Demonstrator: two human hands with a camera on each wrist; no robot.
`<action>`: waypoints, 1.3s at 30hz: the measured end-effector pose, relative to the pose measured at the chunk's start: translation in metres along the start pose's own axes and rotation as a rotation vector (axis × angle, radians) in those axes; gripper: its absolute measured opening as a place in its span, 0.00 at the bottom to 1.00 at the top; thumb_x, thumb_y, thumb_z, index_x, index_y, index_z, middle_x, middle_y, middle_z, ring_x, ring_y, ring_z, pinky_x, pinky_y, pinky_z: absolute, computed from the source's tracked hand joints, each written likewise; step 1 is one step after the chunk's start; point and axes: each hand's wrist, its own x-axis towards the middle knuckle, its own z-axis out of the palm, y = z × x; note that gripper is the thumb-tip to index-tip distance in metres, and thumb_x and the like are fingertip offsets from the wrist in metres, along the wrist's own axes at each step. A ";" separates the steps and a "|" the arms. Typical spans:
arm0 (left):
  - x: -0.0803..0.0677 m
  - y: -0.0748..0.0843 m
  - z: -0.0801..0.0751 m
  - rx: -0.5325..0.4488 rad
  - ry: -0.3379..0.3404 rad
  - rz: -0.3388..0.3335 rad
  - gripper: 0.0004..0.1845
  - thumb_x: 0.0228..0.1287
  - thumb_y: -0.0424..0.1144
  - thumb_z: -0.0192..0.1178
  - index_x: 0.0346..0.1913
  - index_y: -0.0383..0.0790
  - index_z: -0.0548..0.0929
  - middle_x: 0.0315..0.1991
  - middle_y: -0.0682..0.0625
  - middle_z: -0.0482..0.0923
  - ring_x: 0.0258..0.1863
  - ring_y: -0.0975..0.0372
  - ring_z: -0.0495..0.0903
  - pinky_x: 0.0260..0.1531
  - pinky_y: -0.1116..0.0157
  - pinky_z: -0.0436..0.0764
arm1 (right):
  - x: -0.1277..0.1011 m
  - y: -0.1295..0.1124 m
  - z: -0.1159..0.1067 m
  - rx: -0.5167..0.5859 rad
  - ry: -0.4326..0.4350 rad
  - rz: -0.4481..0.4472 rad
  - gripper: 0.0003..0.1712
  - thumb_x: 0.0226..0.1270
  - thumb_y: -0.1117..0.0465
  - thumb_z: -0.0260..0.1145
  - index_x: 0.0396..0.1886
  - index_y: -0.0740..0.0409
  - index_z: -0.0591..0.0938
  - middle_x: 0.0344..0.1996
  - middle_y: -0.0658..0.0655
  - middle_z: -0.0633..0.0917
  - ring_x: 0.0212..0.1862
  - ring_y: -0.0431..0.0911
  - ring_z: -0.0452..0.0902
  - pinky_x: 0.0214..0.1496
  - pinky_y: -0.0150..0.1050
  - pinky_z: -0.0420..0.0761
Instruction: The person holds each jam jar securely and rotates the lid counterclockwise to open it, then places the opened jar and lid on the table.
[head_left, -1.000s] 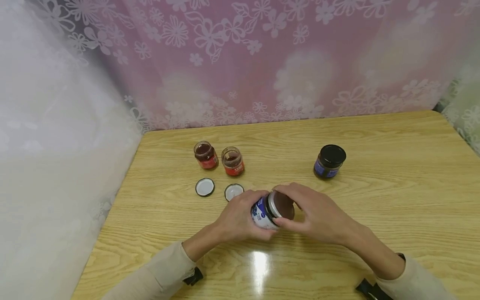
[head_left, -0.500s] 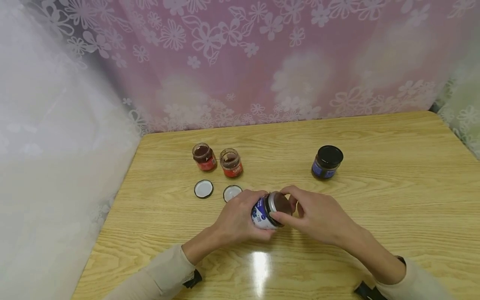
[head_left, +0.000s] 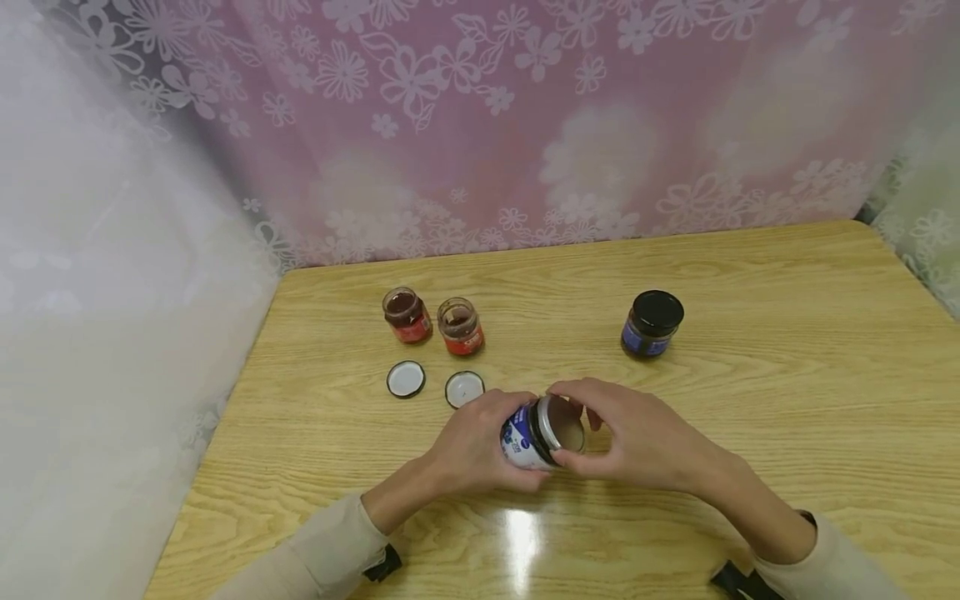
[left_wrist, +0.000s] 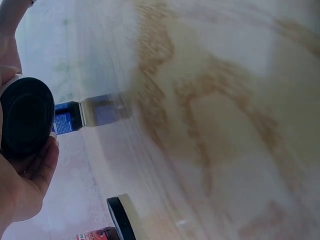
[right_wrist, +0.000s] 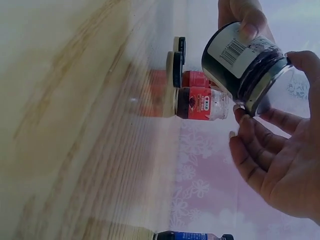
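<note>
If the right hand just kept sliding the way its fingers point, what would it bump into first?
The right hand points left, its fingers already around the mouth of the blue-labelled jar held by the left hand. So the jar comes first, then probably the left hand behind it.

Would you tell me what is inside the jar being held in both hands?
The held jar, tilted on its side, shows a dark inside through its open mouth. Whether that is filling or shadow cannot be told; fingers cover part of the rim.

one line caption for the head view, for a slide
Left hand grips a tilted blue-label jar while the right hand holds its lid.
</note>
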 end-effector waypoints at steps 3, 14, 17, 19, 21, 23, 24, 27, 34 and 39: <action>-0.002 -0.001 -0.001 0.018 0.007 -0.016 0.41 0.35 0.56 0.74 0.56 0.43 0.77 0.43 0.55 0.79 0.39 0.67 0.74 0.36 0.73 0.75 | -0.001 -0.001 -0.001 0.005 -0.064 0.076 0.42 0.59 0.28 0.58 0.69 0.43 0.67 0.43 0.38 0.77 0.38 0.37 0.74 0.34 0.35 0.73; 0.000 0.001 -0.002 0.093 0.046 -0.010 0.40 0.37 0.58 0.73 0.56 0.43 0.77 0.43 0.54 0.78 0.42 0.66 0.74 0.37 0.71 0.76 | 0.003 -0.013 -0.002 0.024 -0.058 0.233 0.39 0.59 0.25 0.53 0.63 0.42 0.72 0.34 0.39 0.78 0.31 0.32 0.73 0.30 0.35 0.73; 0.000 0.001 -0.001 0.099 0.055 -0.003 0.40 0.37 0.58 0.73 0.55 0.43 0.77 0.43 0.54 0.78 0.42 0.66 0.74 0.36 0.71 0.76 | 0.003 -0.014 -0.001 0.005 -0.038 0.220 0.38 0.57 0.24 0.54 0.58 0.41 0.75 0.31 0.38 0.77 0.30 0.34 0.73 0.28 0.34 0.72; 0.000 0.001 0.000 0.095 0.058 0.002 0.39 0.37 0.58 0.73 0.55 0.43 0.77 0.42 0.54 0.78 0.42 0.66 0.75 0.37 0.71 0.76 | 0.003 -0.013 -0.002 -0.005 -0.025 0.193 0.37 0.56 0.24 0.55 0.57 0.41 0.76 0.31 0.38 0.76 0.31 0.36 0.73 0.28 0.34 0.71; 0.000 0.000 0.000 0.091 0.060 0.004 0.40 0.36 0.58 0.73 0.55 0.43 0.77 0.42 0.54 0.79 0.41 0.66 0.75 0.37 0.71 0.76 | 0.002 -0.012 -0.003 -0.012 -0.015 0.151 0.38 0.56 0.25 0.57 0.59 0.43 0.76 0.34 0.38 0.76 0.33 0.37 0.73 0.29 0.33 0.71; -0.001 0.000 0.000 0.087 0.063 0.007 0.40 0.35 0.58 0.73 0.56 0.43 0.77 0.42 0.54 0.79 0.41 0.66 0.75 0.37 0.71 0.76 | 0.001 -0.010 -0.004 -0.015 -0.010 0.100 0.39 0.57 0.27 0.58 0.61 0.44 0.75 0.38 0.38 0.76 0.35 0.37 0.73 0.30 0.33 0.72; -0.002 0.000 0.000 0.089 0.064 0.009 0.41 0.35 0.58 0.73 0.56 0.43 0.77 0.43 0.54 0.79 0.41 0.66 0.75 0.37 0.72 0.76 | 0.001 -0.009 -0.004 -0.017 -0.010 0.075 0.40 0.57 0.27 0.59 0.63 0.44 0.75 0.40 0.38 0.76 0.36 0.37 0.73 0.31 0.33 0.72; -0.002 -0.001 0.001 0.093 0.067 0.019 0.41 0.35 0.57 0.73 0.56 0.42 0.77 0.43 0.54 0.79 0.41 0.66 0.75 0.38 0.72 0.76 | -0.001 -0.005 -0.005 -0.016 -0.018 0.024 0.40 0.58 0.29 0.60 0.65 0.44 0.73 0.45 0.38 0.76 0.39 0.36 0.74 0.34 0.34 0.74; -0.003 -0.001 0.000 0.102 0.063 0.007 0.40 0.35 0.58 0.73 0.56 0.44 0.77 0.42 0.55 0.79 0.41 0.66 0.75 0.37 0.72 0.76 | 0.000 -0.004 -0.004 0.003 -0.040 0.126 0.45 0.59 0.28 0.57 0.72 0.42 0.63 0.50 0.42 0.77 0.42 0.37 0.75 0.37 0.38 0.75; -0.001 -0.001 -0.001 0.100 0.066 -0.003 0.39 0.36 0.58 0.73 0.55 0.45 0.77 0.41 0.56 0.78 0.41 0.66 0.74 0.35 0.71 0.76 | 0.003 -0.011 -0.003 -0.020 -0.005 0.202 0.39 0.58 0.26 0.55 0.62 0.42 0.74 0.35 0.39 0.77 0.33 0.35 0.73 0.30 0.35 0.71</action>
